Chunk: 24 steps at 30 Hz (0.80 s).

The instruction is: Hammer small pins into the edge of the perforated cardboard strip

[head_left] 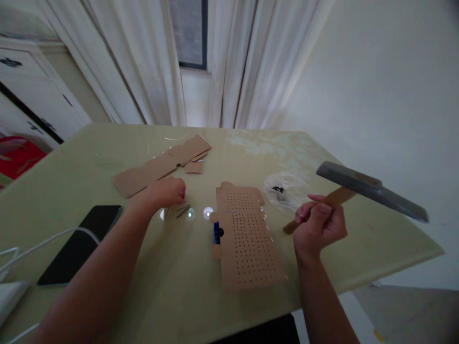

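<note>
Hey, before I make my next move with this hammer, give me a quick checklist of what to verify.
1. Hammer gripped: ok, the right hand is closed around its wooden handle.
2. Nail held in the left hand: cannot tell, the fingertips are partly hidden.
3. Loose nails within reach: ok, they lie on the table beside the left hand.
4. Perforated cardboard steadied by a hand: not ok, neither hand touches it.
5. Clear plastic bag off the cardboard's holes: ok, it lies to the right.
</note>
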Each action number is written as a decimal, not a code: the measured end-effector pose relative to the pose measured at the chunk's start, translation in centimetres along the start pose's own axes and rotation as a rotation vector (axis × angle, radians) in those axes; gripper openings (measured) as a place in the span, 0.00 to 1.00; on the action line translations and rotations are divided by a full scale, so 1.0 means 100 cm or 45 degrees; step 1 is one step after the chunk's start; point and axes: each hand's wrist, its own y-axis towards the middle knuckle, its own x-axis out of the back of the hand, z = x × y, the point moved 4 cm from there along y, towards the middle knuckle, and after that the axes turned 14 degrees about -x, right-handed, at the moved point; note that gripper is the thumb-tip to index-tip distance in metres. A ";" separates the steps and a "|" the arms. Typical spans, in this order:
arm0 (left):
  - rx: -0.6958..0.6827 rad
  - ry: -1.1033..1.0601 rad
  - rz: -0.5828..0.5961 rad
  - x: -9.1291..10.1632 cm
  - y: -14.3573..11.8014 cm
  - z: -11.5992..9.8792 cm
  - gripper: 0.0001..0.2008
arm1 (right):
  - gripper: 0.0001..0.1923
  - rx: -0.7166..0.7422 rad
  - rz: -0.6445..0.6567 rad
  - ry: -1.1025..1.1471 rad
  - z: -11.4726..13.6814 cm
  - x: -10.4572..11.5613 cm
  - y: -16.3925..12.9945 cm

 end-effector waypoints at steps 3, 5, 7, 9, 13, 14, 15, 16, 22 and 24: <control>-0.050 -0.011 0.026 -0.003 0.002 -0.003 0.05 | 0.20 0.011 0.020 0.031 0.000 0.002 0.000; -0.079 -0.018 0.032 -0.003 0.004 -0.007 0.05 | 0.20 -0.018 0.044 0.009 -0.001 0.002 0.000; -0.102 -0.022 0.015 0.002 0.003 -0.012 0.07 | 0.20 -0.051 0.049 -0.025 -0.003 0.004 0.001; -0.161 -0.065 -0.099 0.014 0.000 -0.020 0.09 | 0.20 -0.071 0.048 -0.032 -0.004 0.006 0.001; -0.315 -0.372 -0.683 0.049 -0.017 -0.050 0.14 | 0.19 -0.078 0.075 -0.016 -0.003 0.007 0.000; -0.338 -0.497 -0.817 0.053 -0.021 -0.060 0.14 | 0.20 -0.064 0.081 -0.023 -0.003 0.007 0.000; -0.364 -0.633 -0.927 0.055 -0.024 -0.071 0.14 | 0.20 -0.044 0.082 -0.037 -0.004 0.007 0.000; -0.405 -0.755 -1.016 0.054 -0.025 -0.083 0.15 | 0.21 -0.027 0.085 -0.061 -0.005 0.008 -0.001; -0.636 -0.868 -0.801 0.027 -0.016 -0.139 0.10 | 0.19 0.066 0.139 -0.277 -0.024 0.016 -0.011; -0.658 -0.816 -0.699 0.023 -0.015 -0.144 0.09 | 0.19 0.134 0.167 -0.321 -0.029 0.017 -0.014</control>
